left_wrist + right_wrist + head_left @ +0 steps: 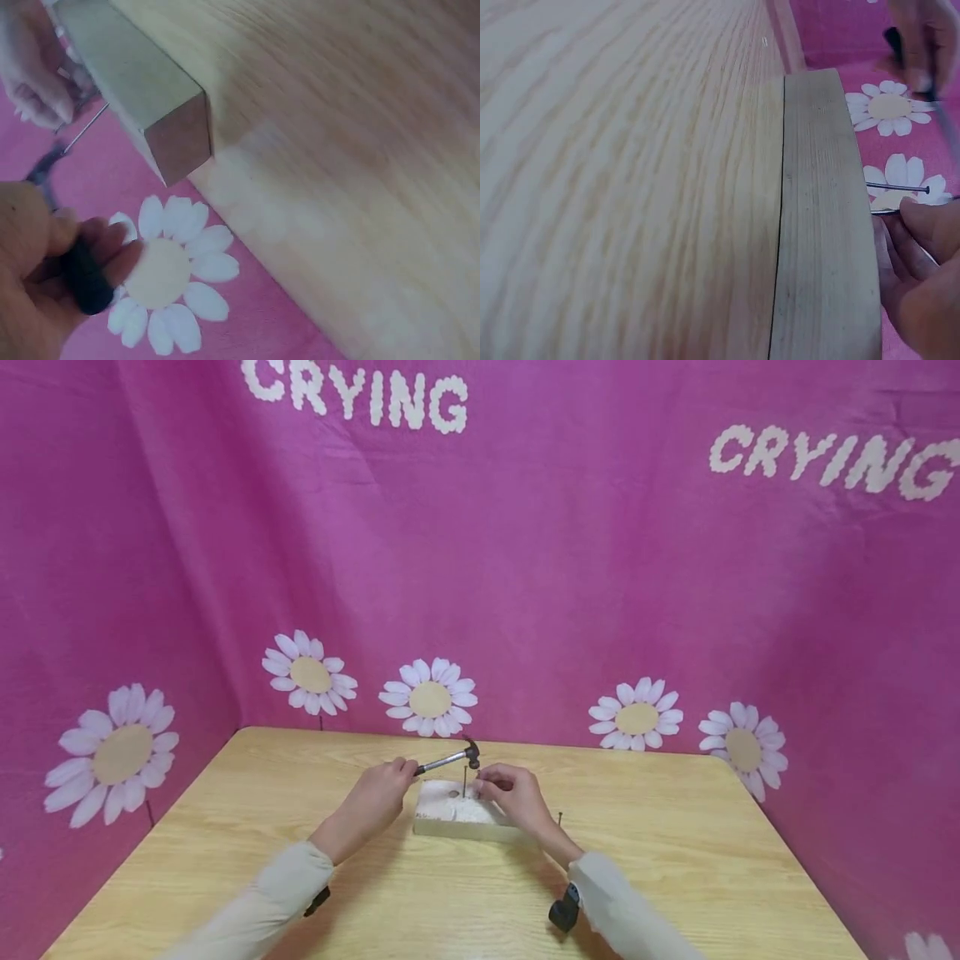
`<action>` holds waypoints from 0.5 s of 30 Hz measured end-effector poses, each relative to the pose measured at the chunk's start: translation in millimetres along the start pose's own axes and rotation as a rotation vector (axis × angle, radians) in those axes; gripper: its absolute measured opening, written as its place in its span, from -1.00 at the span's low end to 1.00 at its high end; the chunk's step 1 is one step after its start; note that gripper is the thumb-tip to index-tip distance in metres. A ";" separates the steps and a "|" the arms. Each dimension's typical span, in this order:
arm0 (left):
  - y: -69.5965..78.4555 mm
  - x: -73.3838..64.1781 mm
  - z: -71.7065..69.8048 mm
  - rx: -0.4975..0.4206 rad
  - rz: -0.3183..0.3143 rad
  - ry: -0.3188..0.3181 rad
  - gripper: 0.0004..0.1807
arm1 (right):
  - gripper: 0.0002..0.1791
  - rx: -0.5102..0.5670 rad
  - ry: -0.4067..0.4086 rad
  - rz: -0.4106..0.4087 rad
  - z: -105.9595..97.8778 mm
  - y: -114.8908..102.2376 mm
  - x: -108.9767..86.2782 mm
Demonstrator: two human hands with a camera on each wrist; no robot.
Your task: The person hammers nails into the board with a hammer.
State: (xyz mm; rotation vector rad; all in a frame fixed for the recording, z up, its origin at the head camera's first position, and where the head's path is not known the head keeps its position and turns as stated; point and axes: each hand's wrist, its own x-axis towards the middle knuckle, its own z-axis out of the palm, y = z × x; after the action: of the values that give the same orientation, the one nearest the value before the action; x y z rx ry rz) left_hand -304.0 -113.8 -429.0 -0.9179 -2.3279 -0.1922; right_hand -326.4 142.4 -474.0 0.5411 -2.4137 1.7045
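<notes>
My left hand (pixel 378 795) grips a small claw hammer (pixel 450 760) by its dark handle, its head raised above the block. Beneath it lies a pale wooden block (pixel 468 832) with a whitish, marked top. One long nail (pixel 465 782) stands upright in the block, just below the hammer head. Beside that nail, my right hand (pixel 519 795) pinches a second nail (pixel 885 212) between thumb and fingers at the block's top. The left wrist view shows the hammer's black handle end (pixel 88 281) in the curled left fingers.
Another upright nail (pixel 559 818) shows to the right, behind the right wrist; its base is hidden. The block rests on a light wood table (pixel 675 835). A pink cloth (pixel 540 568) with daisies and lettering hangs behind and at both sides.
</notes>
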 end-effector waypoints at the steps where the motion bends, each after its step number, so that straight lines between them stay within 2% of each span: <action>1: 0.4 -0.5 0.7 -0.021 -0.008 0.049 -0.85 | -0.81 0.002 -0.003 0.006 0.3 0.6 -0.3; 3: 1.4 0.5 0.2 -0.069 -0.016 0.158 -0.84 | -0.80 0.008 -0.011 -0.006 0.3 1.2 -1.1; 4: 1.8 1.7 -0.6 -0.082 -0.012 0.191 -0.83 | -0.80 0.011 -0.009 -0.006 0.3 1.0 -1.2; 5: 2.3 2.8 -1.3 -0.087 -0.004 0.195 -0.83 | -0.81 0.014 -0.005 -0.008 0.1 0.9 -1.0; 6: 2.8 3.6 -2.2 -0.081 0.007 0.173 -0.84 | -0.82 0.010 0.001 -0.016 -0.1 0.8 -0.8; 9: 3.5 -1.2 -4.7 -0.052 0.019 0.065 -0.85 | -0.83 -0.004 0.000 -0.015 2.1 -1.0 -1.1; 10: 3.4 -2.4 -4.5 -0.043 0.020 0.052 -0.84 | -0.82 -0.003 -0.002 -0.012 2.2 -1.4 -1.3; 11: 3.2 -3.5 -4.4 -0.048 0.018 0.064 -0.84 | -0.82 -0.003 -0.009 -0.012 2.1 -1.9 -1.7; 15: 2.6 -4.4 -2.8 -0.096 0.001 0.212 -0.80 | -0.79 0.003 -0.028 -0.014 2.1 -3.5 -3.0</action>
State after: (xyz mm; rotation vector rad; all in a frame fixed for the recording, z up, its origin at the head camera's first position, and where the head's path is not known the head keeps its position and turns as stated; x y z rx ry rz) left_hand -298.4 -115.3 -429.6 -0.8994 -2.1374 -0.3846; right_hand -322.1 140.1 -472.6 0.5852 -2.4212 1.7068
